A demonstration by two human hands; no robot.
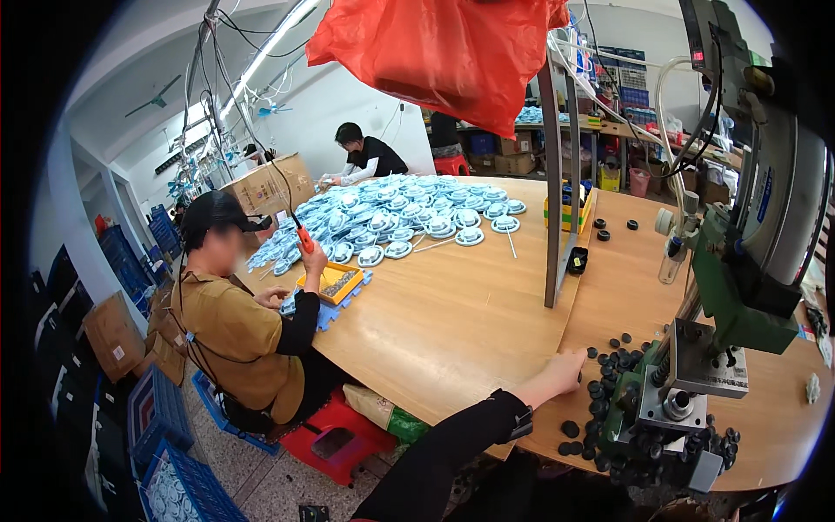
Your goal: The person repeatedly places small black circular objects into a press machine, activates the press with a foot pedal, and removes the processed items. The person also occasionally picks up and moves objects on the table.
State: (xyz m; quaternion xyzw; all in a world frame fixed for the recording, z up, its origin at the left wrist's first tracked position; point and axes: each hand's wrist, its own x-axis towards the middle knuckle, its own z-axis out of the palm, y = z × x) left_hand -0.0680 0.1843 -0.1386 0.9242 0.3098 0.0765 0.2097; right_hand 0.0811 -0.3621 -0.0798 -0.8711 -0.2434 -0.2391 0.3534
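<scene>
Here's your left hand (559, 376), low over the wooden surface (487, 335), and I can't tell whether its grip is closed on anything; the fingertips are too small to read. Your right hand is out of view. Right beside those fingers lie the black caps (598, 406), round, squat and matte, spilling loose around the foot of the press (739, 300). Watch that metal block (709, 365): hard, square-edged, likely to pinch if your fingers stray beneath it as it drops. A stray cap in there could jam or sit crooked, I'd judge, and a careless sweep could roll others off the near edge. Further out, pale blue discs (383, 209) sit heaped, domed and glossy. A co-worker (235, 322) holds a red-handled tool (304, 241) over a yellow plastic tray (344, 294), while thin, crinkled red plastic (444, 61) hangs overhead.
</scene>
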